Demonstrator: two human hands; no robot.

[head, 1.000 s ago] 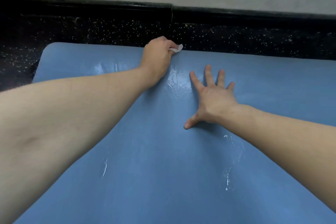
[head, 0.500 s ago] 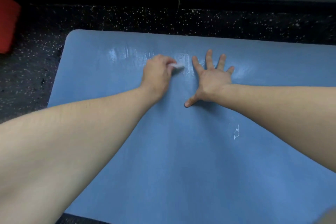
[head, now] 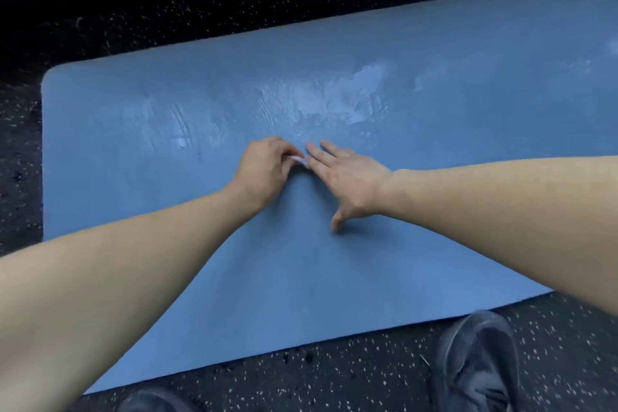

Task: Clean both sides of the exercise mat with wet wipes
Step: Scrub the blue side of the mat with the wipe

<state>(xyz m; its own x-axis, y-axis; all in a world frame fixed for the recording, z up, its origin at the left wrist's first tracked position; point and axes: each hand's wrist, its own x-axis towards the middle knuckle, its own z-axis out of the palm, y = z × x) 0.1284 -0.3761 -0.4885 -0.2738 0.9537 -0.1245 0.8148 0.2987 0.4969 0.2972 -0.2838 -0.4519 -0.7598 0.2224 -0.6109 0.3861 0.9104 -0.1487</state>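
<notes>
From the head camera, the only view on offer, the left hand [head: 267,170] has its fingers curled tight round a small bunched wet wipe [head: 298,160], only a pale sliver of it peeking out past the knuckles, and it sits low on the blue exercise mat [head: 301,278] near the middle of the frame. The right hand [head: 347,177] lies flat on the mat just beside it, fingers straight and spread, thumb [head: 337,223] planted, holding nothing, its fingertips almost touching the wipe. Here's the danger, as I read it: those two hands are so close that a stroke to the right could run the wipe into the bracing fingers and cut the pass short. The wipe looks scrunched to almost nothing, so it may cover only a thin strip per pass and leave bands unwiped. And if the flat hand lifts, the mat could creep or ruck on the speckled black floor [head: 334,378]. Now the mat itself: matte blue, lying flat, rounded corner at the far left, its near edge just in front of a grey shoe [head: 481,361]. Glossy wet streaks [head: 334,100] shine across the far half beyond the hands, while the near half looks dull and dry, likely not yet wiped. The underside is not in view.
</notes>
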